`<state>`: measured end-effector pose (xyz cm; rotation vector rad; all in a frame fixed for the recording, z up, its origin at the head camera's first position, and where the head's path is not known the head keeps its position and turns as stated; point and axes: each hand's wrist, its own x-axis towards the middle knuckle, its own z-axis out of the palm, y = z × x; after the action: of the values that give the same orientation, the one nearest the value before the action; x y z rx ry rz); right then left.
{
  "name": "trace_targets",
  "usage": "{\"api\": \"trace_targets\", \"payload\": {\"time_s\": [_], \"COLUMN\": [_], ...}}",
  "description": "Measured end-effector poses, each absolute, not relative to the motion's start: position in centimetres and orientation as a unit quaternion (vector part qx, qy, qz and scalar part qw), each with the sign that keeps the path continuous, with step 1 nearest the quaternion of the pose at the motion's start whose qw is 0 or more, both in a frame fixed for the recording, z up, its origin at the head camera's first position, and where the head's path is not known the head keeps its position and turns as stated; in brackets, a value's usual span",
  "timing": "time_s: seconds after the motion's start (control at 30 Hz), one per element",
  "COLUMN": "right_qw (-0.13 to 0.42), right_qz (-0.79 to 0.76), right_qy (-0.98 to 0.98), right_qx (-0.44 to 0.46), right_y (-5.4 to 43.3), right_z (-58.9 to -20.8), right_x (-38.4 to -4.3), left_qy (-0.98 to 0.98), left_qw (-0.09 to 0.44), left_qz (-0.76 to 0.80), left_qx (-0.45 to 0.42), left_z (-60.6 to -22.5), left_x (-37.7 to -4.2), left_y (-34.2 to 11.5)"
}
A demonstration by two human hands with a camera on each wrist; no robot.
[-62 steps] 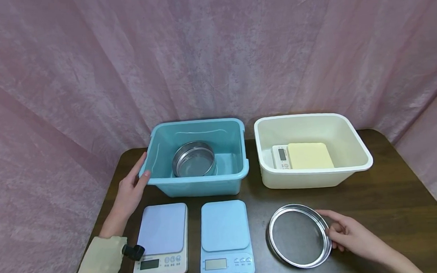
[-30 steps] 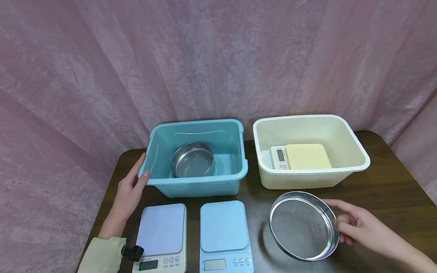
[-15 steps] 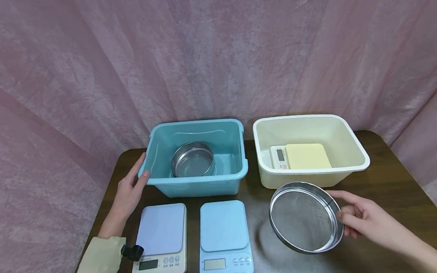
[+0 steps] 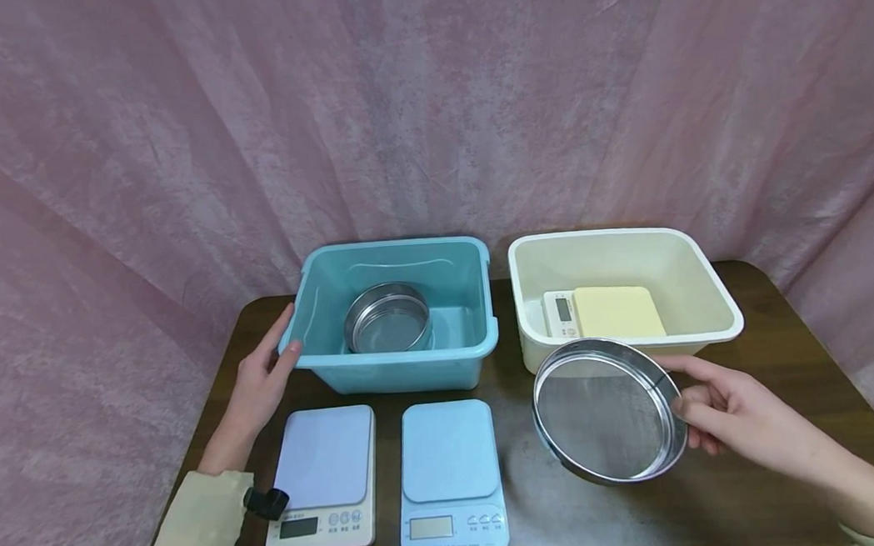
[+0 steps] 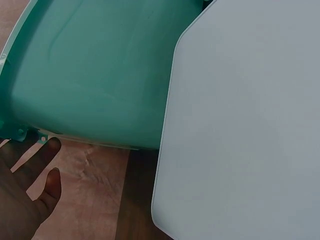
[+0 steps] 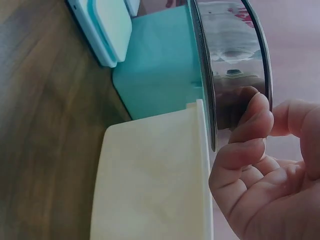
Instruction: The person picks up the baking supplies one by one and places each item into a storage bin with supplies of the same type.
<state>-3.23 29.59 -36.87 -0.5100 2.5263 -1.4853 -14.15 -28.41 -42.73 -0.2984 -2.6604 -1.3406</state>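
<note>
My right hand (image 4: 734, 413) pinches the right rim of a round metal sieve (image 4: 604, 420), thumb inside and fingers outside. The sieve hangs tilted above the table, in front of the cream basin (image 4: 719, 332) and overlapping its front wall in the head view. In the right wrist view, curled fingertips press on the shiny side wall of the sieve (image 6: 235, 40). My left hand (image 4: 256, 388) rests at the left front corner of the blue basin (image 4: 406, 373), fingers fairly straight along its side and thumb on the rim. Another sieve (image 4: 388, 330) lies inside that basin.
A yellow kitchen scale (image 4: 620, 312) lies in the cream basin. Before the blue basin lie a lavender scale (image 4: 324, 459) and a light-blue scale (image 4: 450, 452), side by side on the dark wooden table (image 4: 557, 524). A pink curtain (image 4: 426, 98) hangs behind.
The right hand has lifted the sieve off the table, tilted it and moved it up and away toward the cream basin. The left hand stays at the blue basin's corner.
</note>
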Motion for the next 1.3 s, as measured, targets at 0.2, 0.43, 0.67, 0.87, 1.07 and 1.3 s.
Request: {"api": "trace_targets", "payload": {"time_s": [0.2,0.43,0.67,0.87,1.07,1.3], "right_qw": [0.094,0.095,0.112,0.113,0.116,0.121], "right_qz": [-0.489,-0.499,-0.491,-0.488,-0.494,-0.503], "right_qy": [0.854,0.85,0.857,0.86,0.857,0.851], "right_qx": [-0.153,-0.139,-0.107,-0.094,-0.091,-0.086], "right_y": [29.1,28.5,27.8,27.2,26.6,26.1], "right_z": [-35.7,-35.0,-33.7,-32.7,-31.8,-31.0], "right_x": [-4.0,-4.7,-5.6,-6.5,-7.6,-8.9], "left_qy": [-0.886,-0.882,-0.882,-0.882,-0.886,-0.886], "left_qw": [0.07,0.069,0.072,0.07,0.068,0.074], "left_qz": [-0.449,-0.456,-0.455,-0.455,-0.449,-0.446], "left_qx": [-0.096,-0.098,-0.098,-0.098,-0.095,-0.101], "left_z": [-42.7,-42.8,-42.9,-42.9,-42.9,-42.8], "left_x": [-14.2,-14.2,-14.2,-14.2,-14.2,-14.3], "left_y": [-28.4,-28.4,-28.4,-28.4,-28.5,-28.5]}}
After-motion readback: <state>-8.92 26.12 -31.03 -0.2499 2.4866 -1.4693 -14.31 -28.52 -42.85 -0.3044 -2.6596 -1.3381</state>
